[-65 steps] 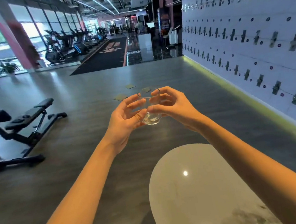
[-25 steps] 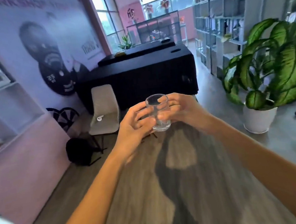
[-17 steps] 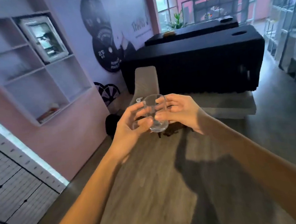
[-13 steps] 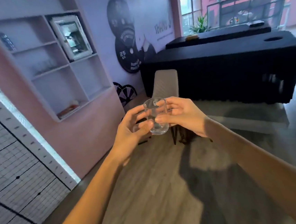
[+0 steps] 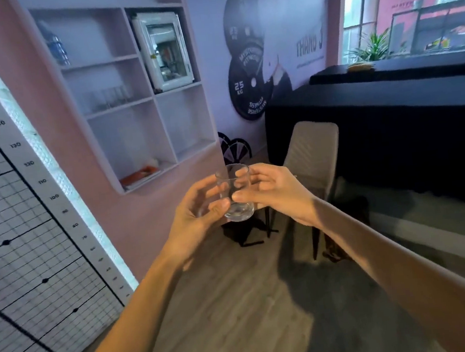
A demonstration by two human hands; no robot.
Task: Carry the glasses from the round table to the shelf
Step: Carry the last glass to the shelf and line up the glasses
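I hold one clear, empty drinking glass [image 5: 236,195] upright at chest height between both hands. My left hand [image 5: 197,210] wraps its left side and my right hand [image 5: 275,191] grips its right side. The white wall shelf [image 5: 133,100] is set into the pink wall ahead and to the left. Several clear glasses [image 5: 107,98] stand in a row in its middle-left compartment. The round table is out of view.
A grey chair [image 5: 313,156] stands just beyond my hands, in front of a long black-draped table [image 5: 392,132]. A black bag [image 5: 242,233] lies on the wooden floor by the wall. The shelf also holds a water bottle [image 5: 55,48] and a small glass-door cabinet [image 5: 165,50].
My view has swung from the gym floor and round table towards the pink wall. The shelf is now larger and closer ahead on the left. Both hands still hold the glass.
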